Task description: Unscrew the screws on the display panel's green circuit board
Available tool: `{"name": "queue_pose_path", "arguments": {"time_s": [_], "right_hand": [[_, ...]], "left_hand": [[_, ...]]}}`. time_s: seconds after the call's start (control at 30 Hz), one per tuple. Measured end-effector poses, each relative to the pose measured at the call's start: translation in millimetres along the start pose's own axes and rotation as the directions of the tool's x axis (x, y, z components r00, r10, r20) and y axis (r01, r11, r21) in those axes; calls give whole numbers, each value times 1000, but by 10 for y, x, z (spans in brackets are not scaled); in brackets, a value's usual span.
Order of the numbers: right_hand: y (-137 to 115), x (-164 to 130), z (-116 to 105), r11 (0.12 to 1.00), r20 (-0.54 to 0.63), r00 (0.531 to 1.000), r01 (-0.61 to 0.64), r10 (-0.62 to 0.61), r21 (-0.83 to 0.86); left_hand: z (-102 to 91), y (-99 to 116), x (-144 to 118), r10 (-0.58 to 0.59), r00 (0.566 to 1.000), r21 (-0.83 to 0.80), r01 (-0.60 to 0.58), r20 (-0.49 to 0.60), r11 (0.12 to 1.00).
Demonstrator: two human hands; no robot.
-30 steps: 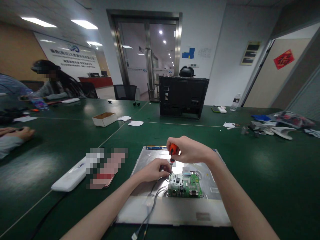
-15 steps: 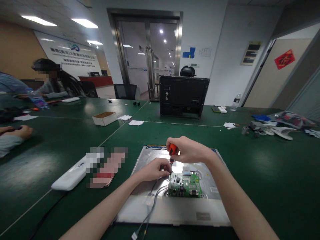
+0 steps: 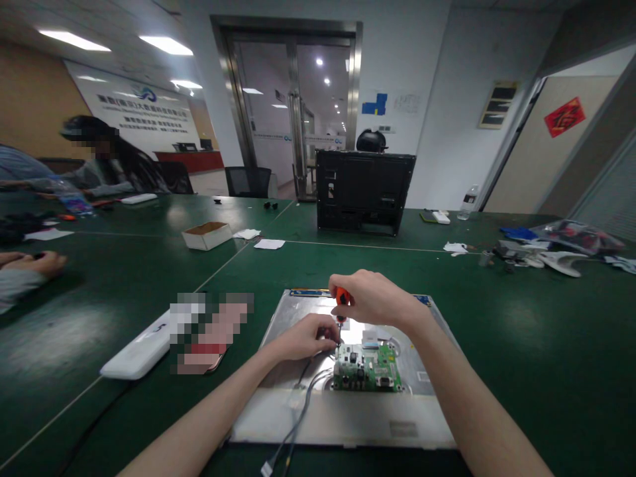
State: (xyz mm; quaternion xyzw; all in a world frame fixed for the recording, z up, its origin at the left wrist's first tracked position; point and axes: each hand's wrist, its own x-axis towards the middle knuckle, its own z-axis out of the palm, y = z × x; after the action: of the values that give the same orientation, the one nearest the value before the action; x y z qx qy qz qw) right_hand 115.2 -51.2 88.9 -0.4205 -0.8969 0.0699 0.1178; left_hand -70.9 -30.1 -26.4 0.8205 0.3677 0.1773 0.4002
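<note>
My right hand (image 3: 370, 297) is closed around the red-and-black handle of a screwdriver (image 3: 341, 299), which stands nearly upright with its tip pointing down. That tip meets the upper left corner of a green circuit board (image 3: 368, 368). Beside the tip, my left hand (image 3: 313, 334) has its thumb and fingers pinched together; what they hold, if anything, is hidden. The board lies on the silver metal back of a flat display panel (image 3: 358, 421). Thin grey cables (image 3: 304, 414) run from the board's left side across the panel, ending in a white connector (image 3: 267, 469).
Left of the panel are a white power strip (image 3: 134, 354) and a pixelated pinkish object (image 3: 213, 341). A black monitor housing (image 3: 365, 192) stands behind, with a small open box (image 3: 207, 236) to its left. Another person's hands (image 3: 37, 265) rest at far left. Bagged parts (image 3: 576, 237) lie right.
My right hand has turned slightly on the screwdriver handle, its wrist a little lower. The left hand and circuit board stay in place; the view shifts slightly.
</note>
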Motion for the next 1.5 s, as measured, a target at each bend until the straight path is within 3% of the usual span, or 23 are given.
{"name": "queue_pose_path", "arguments": {"time_s": [0.47, 0.83, 1.17, 1.5], "right_hand": [[-102, -51, -63, 989, -22, 994, -111, 110, -95], [-105, -88, -40, 997, 5, 1000, -25, 25, -78], [-115, -73, -65, 990, 16, 996, -90, 93, -104], [-100, -103, -30, 996, -1, 1000, -16, 16, -92]], "left_hand": [[-4, -7, -8, 2, 1000, -15, -2, 7, 1000], [5, -20, 11, -8, 1000, -9, 8, -4, 1000], [8, -11, -1, -17, 1000, -10, 17, -3, 1000], [6, -58, 7, 27, 1000, 2, -27, -7, 1000]]}}
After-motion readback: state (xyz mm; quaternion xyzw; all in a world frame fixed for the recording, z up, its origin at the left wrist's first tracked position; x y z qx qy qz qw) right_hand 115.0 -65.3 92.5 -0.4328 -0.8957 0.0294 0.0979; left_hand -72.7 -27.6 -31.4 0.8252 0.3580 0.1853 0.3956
